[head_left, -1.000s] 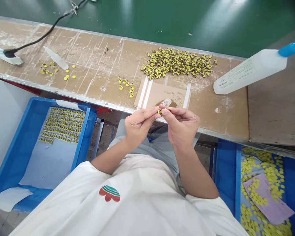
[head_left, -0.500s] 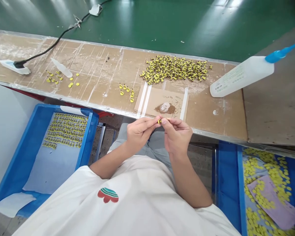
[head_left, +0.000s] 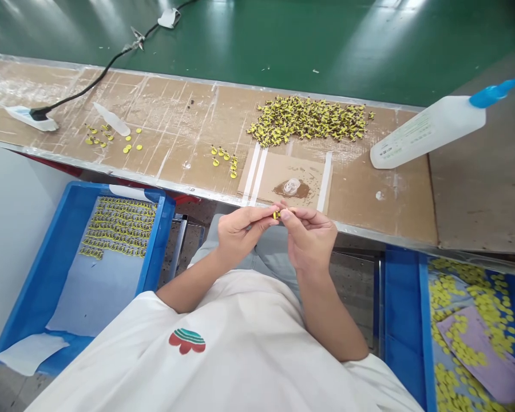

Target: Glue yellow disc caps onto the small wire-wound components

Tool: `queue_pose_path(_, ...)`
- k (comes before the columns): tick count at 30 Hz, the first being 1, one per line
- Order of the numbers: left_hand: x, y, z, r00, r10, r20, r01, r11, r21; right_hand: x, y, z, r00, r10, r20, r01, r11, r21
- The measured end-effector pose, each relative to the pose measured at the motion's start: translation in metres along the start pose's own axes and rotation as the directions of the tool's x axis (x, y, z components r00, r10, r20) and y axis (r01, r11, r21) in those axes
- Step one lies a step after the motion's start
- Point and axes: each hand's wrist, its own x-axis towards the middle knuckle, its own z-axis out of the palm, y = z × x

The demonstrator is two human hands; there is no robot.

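My left hand [head_left: 242,232] and my right hand [head_left: 309,236] meet above my lap at the table's front edge, fingertips nearly touching. Between them is a small yellow-and-dark figure [head_left: 277,215], pinched from both sides and partly hidden by the fingers. Just beyond lies a cardboard sheet [head_left: 266,171] with white tape strips, bearing a wet brown patch and a clear blob [head_left: 291,186]. Behind it spreads a heap of small yellow-and-dark pieces [head_left: 309,120]. Several figures on round yellow bases [head_left: 226,155] stand left of the sheet.
A white bottle with a blue nozzle [head_left: 429,134] leans at the right. Further left lie a translucent tube [head_left: 111,119], yellow discs [head_left: 139,147] and a power strip [head_left: 32,118]. Blue trays stand below: one with rows of figures [head_left: 154,252], another with yellow discs [head_left: 424,320].
The fingertips have shifted slightly around the small figure, and its yellow part is turned a little differently. The whole view has moved slightly; both hands keep their pinch.
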Motion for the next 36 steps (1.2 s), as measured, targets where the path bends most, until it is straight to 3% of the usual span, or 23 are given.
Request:
queue_pose_path(5,0.005,0.004,-0.010,0.998,0.061,0.005,-0.061,0.997,0.037,-0.001,0.002,0.010,0.999,-0.022,0.033,0.024,0.998,-0.050)
queue_pose_path(16,0.004,0.010,-0.005,0.988,-0.109,-0.110,0.110,0.994,-0.001,0.014,-0.007,0.020,0.994,-0.027,0.109,0.034,0.998,-0.060)
queue_pose_path(27,0.009,0.016,-0.004,0.980,-0.024,-0.197,0.045,0.994,0.101,0.028,-0.016,0.015,0.950,0.139,0.279,-0.125,0.990,-0.067)
queue_pose_path(31,0.002,0.022,-0.003,0.962,0.029,-0.271,0.013,0.988,0.152,0.028,-0.015,0.015,0.922,0.190,0.338,-0.172,0.982,-0.083)
queue_pose_path(36,-0.012,0.026,-0.002,0.959,0.073,-0.275,-0.020,0.981,0.191,0.022,-0.010,0.009,0.886,0.238,0.399,-0.226,0.971,-0.076)
